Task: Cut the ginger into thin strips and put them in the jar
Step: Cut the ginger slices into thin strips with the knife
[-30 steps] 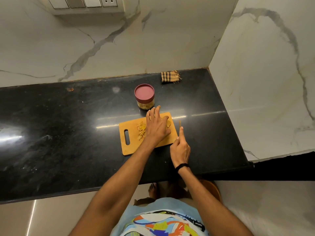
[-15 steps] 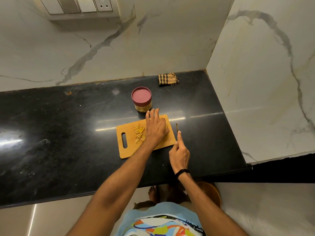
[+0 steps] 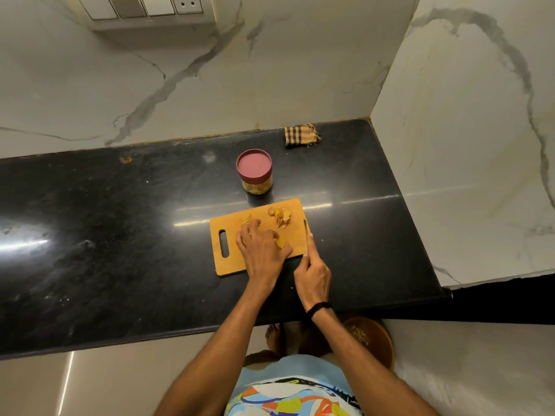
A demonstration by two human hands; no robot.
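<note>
One view, head: looking down on a black counter in a marble corner.
Board: wooden cutting board close to the counter's near edge, handle slot at left.
Left hand: left hand curled over a yellow ginger piece, pinning it mid-board.
Right hand: right hand wrapped round a knife, forefinger along the blade, at the board's right edge, apart from the piece.
Cut so far: few strips just beyond the left fingers; slices at the board's far right, not yet cut into strips.
Jar: jar just beyond the board, red lid on, yellowish contents inside.
Progress: probably early to middle; slices and held piece left to cut, lid to come off, strips to move.
Writing: none readable on jar or knife.
Elsewhere: striped cloth far right, by the wall.
</note>
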